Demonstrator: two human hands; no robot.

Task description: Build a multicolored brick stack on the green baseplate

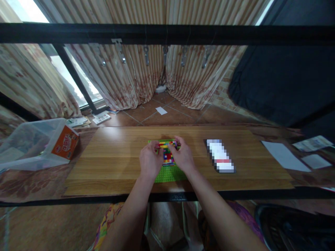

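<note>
A green studded baseplate (pixel 170 176) lies on the wooden tabletop in front of me. On it stands a low structure of toy bricks (pixel 168 157) in red, yellow, blue, white and other colours. My left hand (pixel 151 158) is closed at the structure's left side, fingers curled over its far left part. From the right, my right hand (pixel 184 157) grips the far right part, with thumb and forefinger bent towards each other. Both hands hide the sides of the build, and any single loose brick between the fingertips is too small to make out.
A phone (pixel 220 156) with a blurred screen lies right of the baseplate. A clear plastic bin (pixel 34 143) with an orange label stands to the left. Papers (pixel 285 156) lie at the right. A black bar (pixel 167 34) with hanging hooks crosses above the table.
</note>
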